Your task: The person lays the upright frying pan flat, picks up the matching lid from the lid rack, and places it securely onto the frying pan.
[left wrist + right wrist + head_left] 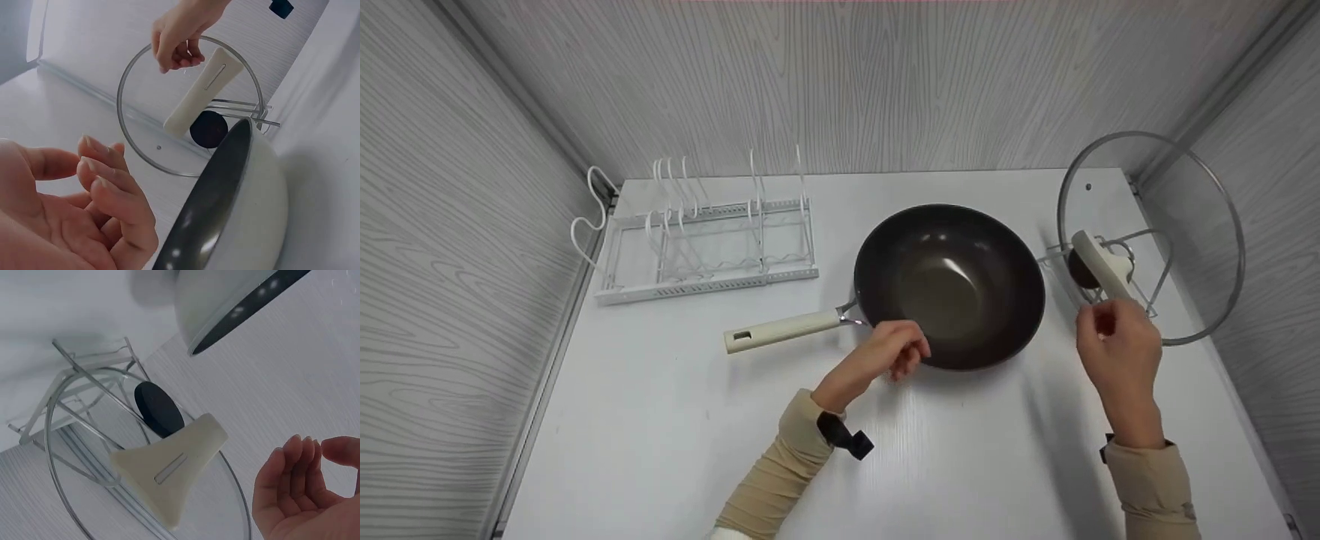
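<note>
Hands hover free, head view: left hand [896, 352], loosely curled and holding nothing, sits at the wok [949, 285] near rim; right hand [1117, 349], relaxed, is just short of the lid [1151, 236] handle. The lid stands upright in its stand [1147, 274] at the counter [660, 420] right edge, close to the wall. The rack [705, 240] is far left.

Left wrist view: fingers [112, 191] slack beside the wok.

Right wrist view: palm [306, 495] open, handle [174, 472] apart. Judged: reach step; next calls for pinching the handle and lifting leftward into open room.
</note>
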`<state>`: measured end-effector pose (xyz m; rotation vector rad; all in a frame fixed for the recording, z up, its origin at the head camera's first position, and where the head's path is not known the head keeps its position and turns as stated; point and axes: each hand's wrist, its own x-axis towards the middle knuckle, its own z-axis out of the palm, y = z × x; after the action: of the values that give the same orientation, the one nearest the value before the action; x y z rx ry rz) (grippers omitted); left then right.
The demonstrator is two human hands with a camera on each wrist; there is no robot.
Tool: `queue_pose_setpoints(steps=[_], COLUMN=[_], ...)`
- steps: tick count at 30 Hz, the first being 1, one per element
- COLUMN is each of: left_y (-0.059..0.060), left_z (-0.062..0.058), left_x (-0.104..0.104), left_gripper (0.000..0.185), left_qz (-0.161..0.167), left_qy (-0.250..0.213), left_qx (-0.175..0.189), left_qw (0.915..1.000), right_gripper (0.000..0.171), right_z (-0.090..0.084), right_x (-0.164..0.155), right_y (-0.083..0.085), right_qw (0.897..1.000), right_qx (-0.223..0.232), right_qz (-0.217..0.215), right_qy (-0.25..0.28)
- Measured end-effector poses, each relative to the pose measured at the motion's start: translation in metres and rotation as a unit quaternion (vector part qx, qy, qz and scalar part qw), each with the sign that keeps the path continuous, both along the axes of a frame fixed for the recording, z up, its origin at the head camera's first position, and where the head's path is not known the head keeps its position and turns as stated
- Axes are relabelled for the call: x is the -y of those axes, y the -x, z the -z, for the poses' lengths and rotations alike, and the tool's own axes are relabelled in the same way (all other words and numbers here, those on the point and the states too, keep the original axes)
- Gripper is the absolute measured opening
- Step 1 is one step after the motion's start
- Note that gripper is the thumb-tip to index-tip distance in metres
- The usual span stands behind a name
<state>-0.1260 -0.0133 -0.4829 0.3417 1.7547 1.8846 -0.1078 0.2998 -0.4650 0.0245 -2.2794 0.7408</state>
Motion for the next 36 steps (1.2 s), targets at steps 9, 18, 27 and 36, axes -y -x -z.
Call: queue_pose_setpoints(steps=[9,18,27,36], left_y=[0.013,0.041,0.058,0.074], left_z=[-0.028,-0.028,-0.004,0.015], left_x=[-0.057,-0.111,-0.149,-0.187], left_gripper=[0.015,0.022,0.038,0.048], left_qz=[-0.064,-0.113,-0.162,-0.155], left_qy=[0.092,0.168,0.212,0.228], left_qx=[-0.126,-0.257,-0.301,-0.304], left_qw=[0.9857,0.9450,0.9154,0.9119], right_gripper=[0.017,0.030,0.031,0.032], right_z=[-0.016,-0.010,0.001,0.002], right_x=[-0.019,-0.036,-0.040,-0.039], right_y=[0.011,0.022,0.027,0.030], right_qw=[1.000,0.995,0.994,0.993], right_qx=[0.020,0.086,0.102,0.110], right_qz=[0.017,0.036,0.041,0.040], right_qy=[0.000,-0.018,-0.016,-0.014])
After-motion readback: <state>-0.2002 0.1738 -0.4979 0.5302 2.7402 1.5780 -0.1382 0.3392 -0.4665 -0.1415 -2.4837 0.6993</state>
